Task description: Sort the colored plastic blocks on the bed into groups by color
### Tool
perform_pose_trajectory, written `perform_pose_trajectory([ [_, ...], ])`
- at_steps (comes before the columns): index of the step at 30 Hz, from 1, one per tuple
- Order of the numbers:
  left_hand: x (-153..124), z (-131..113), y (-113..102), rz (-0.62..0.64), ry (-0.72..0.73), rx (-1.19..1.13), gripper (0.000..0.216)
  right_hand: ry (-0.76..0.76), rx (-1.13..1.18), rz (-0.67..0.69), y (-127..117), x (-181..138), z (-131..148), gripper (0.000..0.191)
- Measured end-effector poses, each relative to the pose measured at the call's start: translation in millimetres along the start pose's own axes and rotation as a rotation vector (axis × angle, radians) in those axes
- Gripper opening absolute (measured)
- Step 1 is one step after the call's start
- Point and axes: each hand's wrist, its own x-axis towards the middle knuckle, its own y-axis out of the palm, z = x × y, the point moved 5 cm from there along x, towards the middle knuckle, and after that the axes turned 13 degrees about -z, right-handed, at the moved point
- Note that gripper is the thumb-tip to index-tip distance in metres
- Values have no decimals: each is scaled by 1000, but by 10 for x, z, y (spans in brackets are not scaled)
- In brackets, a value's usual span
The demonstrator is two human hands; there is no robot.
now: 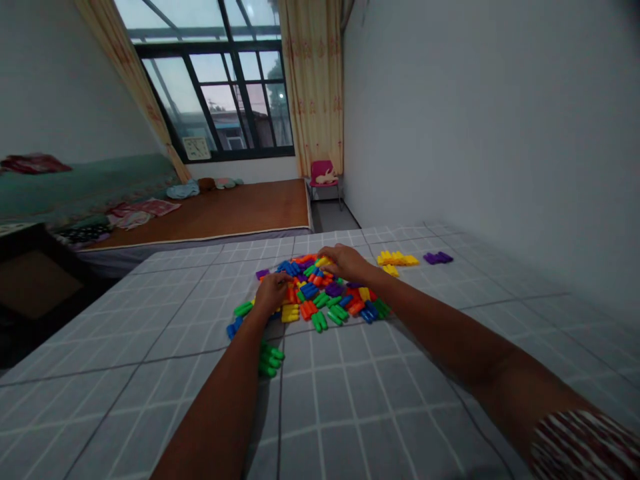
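Observation:
A heap of plastic building pieces [320,293] in red, orange, yellow, green, blue and purple lies on the checked cloth. At the far side of the heap, my right hand [345,262] has its fingers pinched on a yellow building piece [324,262]. My left hand [273,291] is at the heap's left side with its fingers curled down; what is under them is hidden. Beside my left forearm sits a cluster of green pieces [271,360]. Joined yellow pieces [397,259] and a purple cluster [438,257] lie apart, beyond my right forearm.
The checked tablecloth [340,400] covers the surface before me. A white wall [490,133] runs along the right. Past the far edge are a low bed [250,203] and a pink chair [323,172]. A dark cabinet [40,287] stands to the left.

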Motion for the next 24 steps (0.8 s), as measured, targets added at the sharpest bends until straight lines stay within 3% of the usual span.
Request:
perform_pose_trajectory([
  [3, 8, -23, -15, 10, -3, -4, 35, 168, 95, -120, -469, -367, -590, 23],
  [6, 11, -37, -20, 25, -14, 0, 35, 455, 164, -326, -854, -792, -1345, 29],
  [8, 11, -35, -15, 36, -20, 7, 35, 623, 207, -439, -986, -1055, -1776, 33],
  [11, 15, -27, -8, 35, 1, 12, 36, 744, 148, -517, -1045, -1318, -2175, 36],
  [15, 25, -11, -10, 23, 18, 8, 35, 851, 8, -618, -1110, -1487, -2388, 39],
  [18, 27, -1, -12, 40, -5, 24, 38, 911, 41, -654, -1142, -1533, -2440, 37],
  [20, 28, -7, -14, 48, -6, 25, 39, 872, 60, -542, -1107, -1498, -2411, 35],
  [24, 33, 5, -7, 32, -1, 29, 39, 671, 31, -190, -950, -1357, -2197, 28],
])
